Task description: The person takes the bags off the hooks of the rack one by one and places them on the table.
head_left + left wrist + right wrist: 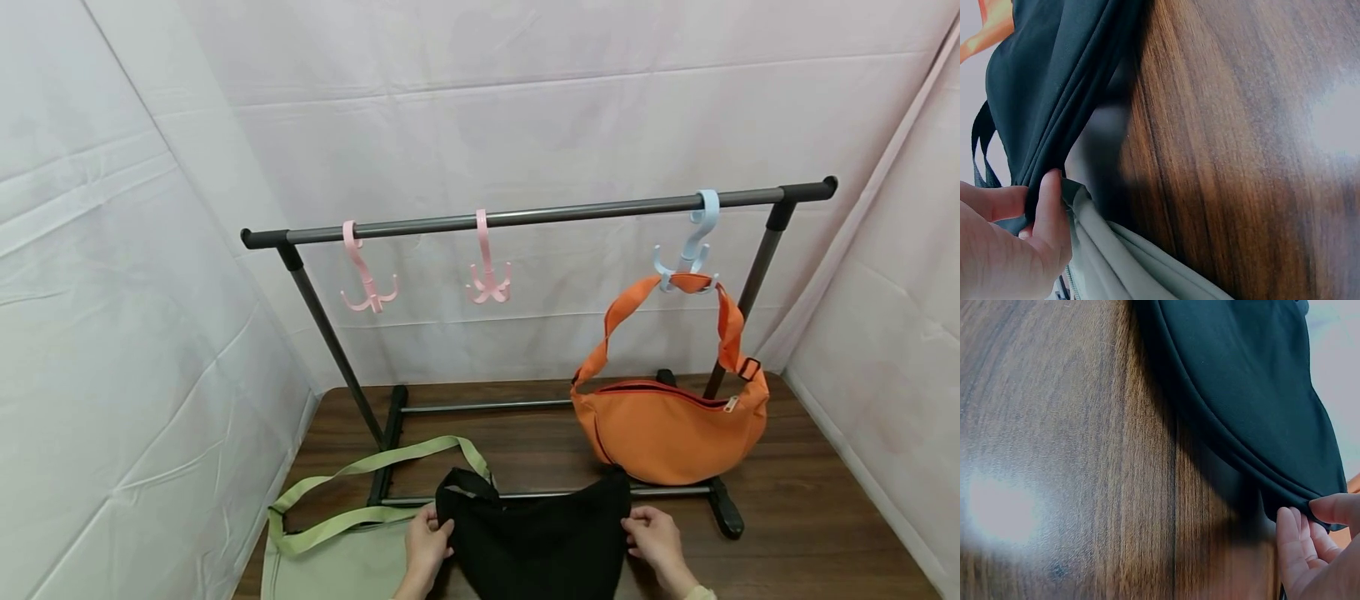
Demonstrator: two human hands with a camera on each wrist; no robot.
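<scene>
No readable writing, brand or label on any item in any view.

Black bag (540, 533) lies on the wood table (810, 517) at the near edge, in front of the rack's base. Left hand (426, 546) pinches the bag's left upper corner; left wrist view shows thumb and fingers (1047, 212) closed on the folded black edge. Right hand (656, 537) pinches the right upper corner; right wrist view shows fingertips (1294, 540) nipping the fabric edge. Bag's black strap (465, 483) bunches at the left corner.

Green bag (337, 567) lies flat on the table just left of the black bag, partly under it, its long straps (375, 467) looping back over the rack's base.

Rack (540, 215): dark metal, standing on the table, top rail running left to right. Two pink hooks (367, 275) (487, 267) hang on the rail, bare. Blue hook (693, 246) hangs near the right end. Orange bag (667, 425) hangs from it by its strap, zip shut, bottom near the rack's front base bar; I can't tell if it touches.

Table is dark brown wood grain with a glare patch in both wrist views. White creased sheets (135, 333) wall in the back and both sides.
</scene>
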